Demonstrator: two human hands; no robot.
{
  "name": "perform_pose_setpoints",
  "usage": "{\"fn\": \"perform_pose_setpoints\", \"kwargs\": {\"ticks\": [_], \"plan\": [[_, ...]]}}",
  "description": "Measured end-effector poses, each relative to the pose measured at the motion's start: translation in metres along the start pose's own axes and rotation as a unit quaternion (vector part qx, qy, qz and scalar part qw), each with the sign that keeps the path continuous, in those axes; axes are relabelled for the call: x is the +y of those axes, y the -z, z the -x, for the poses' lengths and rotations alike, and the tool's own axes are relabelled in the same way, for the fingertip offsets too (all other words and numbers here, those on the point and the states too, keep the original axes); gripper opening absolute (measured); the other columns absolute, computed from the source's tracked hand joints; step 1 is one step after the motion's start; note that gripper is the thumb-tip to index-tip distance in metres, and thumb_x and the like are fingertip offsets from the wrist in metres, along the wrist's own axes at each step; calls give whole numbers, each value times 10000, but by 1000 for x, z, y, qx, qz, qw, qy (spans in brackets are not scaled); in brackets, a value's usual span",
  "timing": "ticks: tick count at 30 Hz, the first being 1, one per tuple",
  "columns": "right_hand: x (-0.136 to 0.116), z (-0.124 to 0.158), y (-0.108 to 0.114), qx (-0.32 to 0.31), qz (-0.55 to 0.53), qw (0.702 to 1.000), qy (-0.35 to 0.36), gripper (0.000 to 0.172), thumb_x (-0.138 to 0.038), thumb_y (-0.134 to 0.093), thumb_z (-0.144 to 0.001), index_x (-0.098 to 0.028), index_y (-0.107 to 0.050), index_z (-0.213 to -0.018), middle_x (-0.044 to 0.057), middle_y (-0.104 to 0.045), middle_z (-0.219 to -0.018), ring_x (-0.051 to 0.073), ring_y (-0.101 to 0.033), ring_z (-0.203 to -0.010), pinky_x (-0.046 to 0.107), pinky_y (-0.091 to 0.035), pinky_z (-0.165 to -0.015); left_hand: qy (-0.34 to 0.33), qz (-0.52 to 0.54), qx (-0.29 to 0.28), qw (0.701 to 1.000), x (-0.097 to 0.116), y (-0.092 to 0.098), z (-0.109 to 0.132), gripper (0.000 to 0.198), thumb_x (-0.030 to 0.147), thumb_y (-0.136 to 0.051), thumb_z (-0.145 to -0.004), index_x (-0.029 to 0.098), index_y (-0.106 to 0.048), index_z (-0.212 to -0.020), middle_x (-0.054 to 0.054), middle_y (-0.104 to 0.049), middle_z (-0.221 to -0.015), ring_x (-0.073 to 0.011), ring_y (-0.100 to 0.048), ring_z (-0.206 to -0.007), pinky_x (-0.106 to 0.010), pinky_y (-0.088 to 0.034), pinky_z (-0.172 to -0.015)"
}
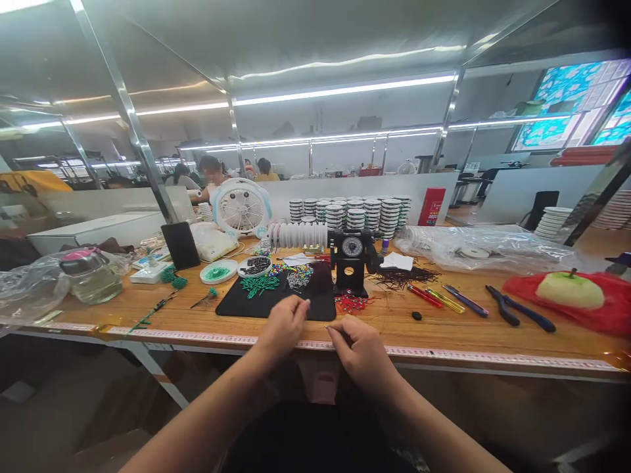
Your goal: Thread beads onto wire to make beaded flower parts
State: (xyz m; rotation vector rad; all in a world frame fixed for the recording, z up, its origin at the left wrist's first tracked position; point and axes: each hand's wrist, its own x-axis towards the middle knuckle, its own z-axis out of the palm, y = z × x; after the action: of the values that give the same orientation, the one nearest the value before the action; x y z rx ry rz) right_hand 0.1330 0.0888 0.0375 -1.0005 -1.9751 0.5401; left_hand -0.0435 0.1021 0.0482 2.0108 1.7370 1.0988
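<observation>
My left hand point(283, 323) hovers at the front edge of a black work mat point(315, 303), its thumb and forefinger pinched together on something too small to make out. My right hand point(362, 349) sits just right of it over the table's front edge, fingers curled into a pinch; what it holds is hidden. On the mat lie green tube beads point(259, 284), mixed coloured beads point(296, 272) and a dark tuft of fibres. A small pile of red beads point(351, 303) lies beside the mat, under a black machine with a dial point(351, 257).
Pliers point(517, 309) and several coloured hand tools point(444, 299) lie to the right, with an apple point(569, 290) on red plastic. Stacked spools point(352, 213), a small fan point(241, 207), dishes of beads, a phone and a jar point(91, 274) stand left and behind. People work at far benches.
</observation>
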Motion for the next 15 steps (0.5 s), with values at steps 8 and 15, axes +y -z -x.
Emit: {"fn": "perform_pose_setpoints", "kwargs": {"ticks": [8,15], "plan": [[9,-4,3,15,-102,991,-91,230,-330,-495,-814,-167,-601,-690,25,-580,-651,164,-519,-639,270,-379,-593,66,-199,6,978,-46,12,-79,219,149,-572,-764,94,-546,-975,-129,-541,-1052,-237,-539,-954,-391,-419,-837],[8,0,3,14,-106,992,-66,200,-296,-512,-803,-166,-644,-726,43,-617,-694,178,-546,-697,281,-393,-651,95,-250,-36,963,-55,1,-103,237,297,-547,-840,125,-565,-1001,-88,-567,-1058,-217,-542,-974,-425,-442,-849]]}}
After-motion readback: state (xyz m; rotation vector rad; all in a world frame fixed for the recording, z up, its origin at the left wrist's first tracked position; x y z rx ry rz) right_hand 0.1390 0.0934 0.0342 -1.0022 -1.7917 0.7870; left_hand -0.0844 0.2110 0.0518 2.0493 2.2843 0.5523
